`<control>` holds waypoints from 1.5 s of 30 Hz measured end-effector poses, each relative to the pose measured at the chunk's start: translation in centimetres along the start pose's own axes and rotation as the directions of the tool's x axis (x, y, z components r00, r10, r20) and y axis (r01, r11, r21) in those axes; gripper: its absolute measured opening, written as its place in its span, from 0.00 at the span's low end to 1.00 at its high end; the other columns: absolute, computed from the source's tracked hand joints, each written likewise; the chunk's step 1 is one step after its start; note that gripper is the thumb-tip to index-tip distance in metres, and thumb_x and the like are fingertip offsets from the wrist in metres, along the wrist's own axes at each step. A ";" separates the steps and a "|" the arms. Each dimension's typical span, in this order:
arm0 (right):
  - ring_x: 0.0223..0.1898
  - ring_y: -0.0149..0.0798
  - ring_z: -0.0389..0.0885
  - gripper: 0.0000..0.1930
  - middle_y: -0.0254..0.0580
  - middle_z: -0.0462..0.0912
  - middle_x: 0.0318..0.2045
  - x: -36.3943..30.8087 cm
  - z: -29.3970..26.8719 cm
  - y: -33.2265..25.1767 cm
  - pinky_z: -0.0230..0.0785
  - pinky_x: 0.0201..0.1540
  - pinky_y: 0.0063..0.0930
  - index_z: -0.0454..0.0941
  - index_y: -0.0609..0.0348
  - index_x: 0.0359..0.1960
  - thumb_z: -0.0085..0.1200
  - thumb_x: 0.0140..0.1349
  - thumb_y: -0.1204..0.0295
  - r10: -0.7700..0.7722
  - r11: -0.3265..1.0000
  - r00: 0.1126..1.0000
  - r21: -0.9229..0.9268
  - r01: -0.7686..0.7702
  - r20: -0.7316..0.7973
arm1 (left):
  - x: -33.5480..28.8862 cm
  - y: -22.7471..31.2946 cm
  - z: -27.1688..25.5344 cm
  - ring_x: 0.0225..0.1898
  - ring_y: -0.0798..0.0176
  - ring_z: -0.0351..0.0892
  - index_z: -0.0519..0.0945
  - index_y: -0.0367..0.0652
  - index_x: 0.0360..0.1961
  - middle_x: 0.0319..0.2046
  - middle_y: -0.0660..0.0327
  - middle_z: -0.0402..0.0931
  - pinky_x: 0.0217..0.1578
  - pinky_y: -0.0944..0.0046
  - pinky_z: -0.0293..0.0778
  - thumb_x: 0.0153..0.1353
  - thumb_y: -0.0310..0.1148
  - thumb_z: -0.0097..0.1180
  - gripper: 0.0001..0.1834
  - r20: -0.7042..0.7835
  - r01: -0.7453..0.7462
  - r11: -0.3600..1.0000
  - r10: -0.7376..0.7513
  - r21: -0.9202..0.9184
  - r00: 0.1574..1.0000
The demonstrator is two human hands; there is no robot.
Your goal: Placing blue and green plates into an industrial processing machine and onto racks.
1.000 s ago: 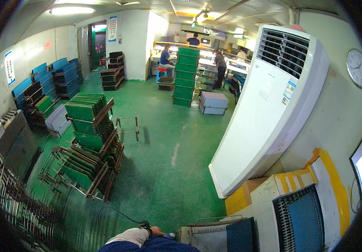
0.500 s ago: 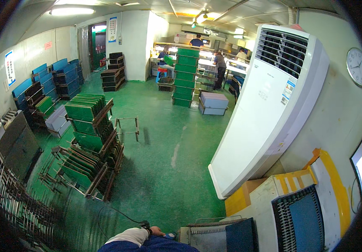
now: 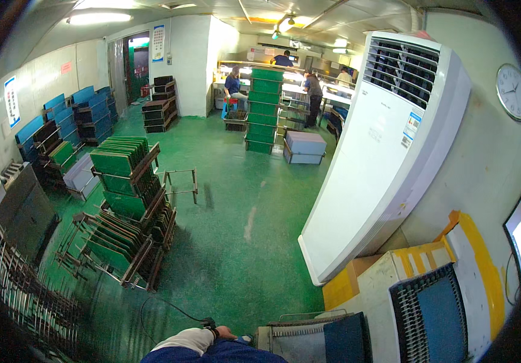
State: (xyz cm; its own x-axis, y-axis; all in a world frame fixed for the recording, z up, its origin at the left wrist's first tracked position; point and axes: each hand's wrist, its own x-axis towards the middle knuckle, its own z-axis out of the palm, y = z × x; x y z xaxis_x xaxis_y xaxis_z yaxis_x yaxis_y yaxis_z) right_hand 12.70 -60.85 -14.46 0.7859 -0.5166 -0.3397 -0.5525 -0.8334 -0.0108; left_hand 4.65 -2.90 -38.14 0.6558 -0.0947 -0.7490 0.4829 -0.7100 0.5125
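My left hand (image 3: 226, 332) rests low in the picture on the blue cloth over my leg (image 3: 236, 352). Its forearm wears a white sleeve (image 3: 183, 342), and a dark band (image 3: 213, 331) circles the wrist. A black cord (image 3: 179, 310) runs from beside the wrist across the floor to the left. The fingers are small and partly hidden, so their pose is unclear. My right hand is out of view. Just right of my leg stands a rack (image 3: 297, 339) with a dark blue panel (image 3: 343, 340) in it.
Racks of green boards (image 3: 118, 166) stand left on the green floor (image 3: 236, 260), beside bare metal frames (image 3: 30, 302). A tall white air conditioner (image 3: 381, 145) leans into view at right, above taped boxes (image 3: 340, 289). Several people work beyond a green stack (image 3: 265, 109).
My view has shifted very slightly. Far back, the seated person's green item no longer shows, and that person's arm has moved. My left hand stays where it was.
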 end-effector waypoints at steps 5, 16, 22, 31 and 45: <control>0.38 0.59 0.75 0.16 0.64 0.77 0.38 0.8 1.1 1.5 0.65 0.41 0.46 0.76 0.71 0.38 0.45 0.54 0.70 0.063 0.982 0.996 0.181 -0.050 -0.062 | 1.2 -0.4 0.5 0.44 0.51 0.77 0.82 0.42 0.39 0.39 0.51 0.79 0.45 0.54 0.69 0.47 0.69 0.48 0.39 -0.040 -0.060 0.996 0.062 0.060 0.997; 0.36 0.51 0.75 0.15 0.57 0.78 0.37 -5.3 -6.2 -3.6 0.64 0.38 0.41 0.78 0.65 0.38 0.46 0.55 0.66 0.046 0.997 0.998 -0.067 -0.043 0.047 | -0.6 0.7 -0.3 0.41 0.50 0.77 0.83 0.40 0.36 0.35 0.50 0.80 0.42 0.53 0.70 0.46 0.70 0.47 0.40 -0.001 -0.059 0.996 0.059 0.070 0.998; 0.37 0.46 0.72 0.16 0.50 0.76 0.37 -5.6 -6.1 -3.5 0.63 0.39 0.40 0.75 0.62 0.42 0.44 0.57 0.65 0.124 0.992 0.992 -0.029 -0.123 0.031 | -1.2 2.1 -1.2 0.43 0.48 0.76 0.82 0.37 0.38 0.37 0.47 0.79 0.43 0.53 0.69 0.46 0.71 0.46 0.43 0.056 -0.054 0.997 0.050 0.055 0.997; 0.32 0.41 0.64 0.12 0.43 0.68 0.29 -11.7 -12.1 -7.5 0.59 0.35 0.37 0.72 0.60 0.34 0.44 0.58 0.64 0.173 0.985 0.981 -0.025 -0.171 0.092 | -2.0 1.3 -0.8 0.41 0.50 0.76 0.81 0.37 0.37 0.36 0.48 0.79 0.42 0.53 0.69 0.45 0.73 0.46 0.44 0.017 -0.046 0.999 0.046 0.015 0.999; 0.46 0.54 0.73 0.19 0.53 0.76 0.46 -5.5 -5.1 -3.0 0.65 0.48 0.45 0.75 0.60 0.48 0.45 0.59 0.63 0.117 0.991 0.993 -0.067 -0.117 0.002 | -2.2 1.5 -0.4 0.37 0.53 0.77 0.83 0.40 0.35 0.31 0.52 0.79 0.39 0.55 0.69 0.47 0.71 0.47 0.40 -0.020 -0.067 0.998 0.067 -0.016 0.998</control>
State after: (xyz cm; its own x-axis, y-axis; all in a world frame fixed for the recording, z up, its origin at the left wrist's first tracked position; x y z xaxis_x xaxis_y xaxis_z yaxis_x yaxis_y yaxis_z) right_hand 11.46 -56.47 -7.74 0.7150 -0.6106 -0.3405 -0.6209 -0.7784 0.0919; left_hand 4.17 -3.48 -35.50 0.6980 -0.1284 -0.7045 0.4469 -0.6907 0.5686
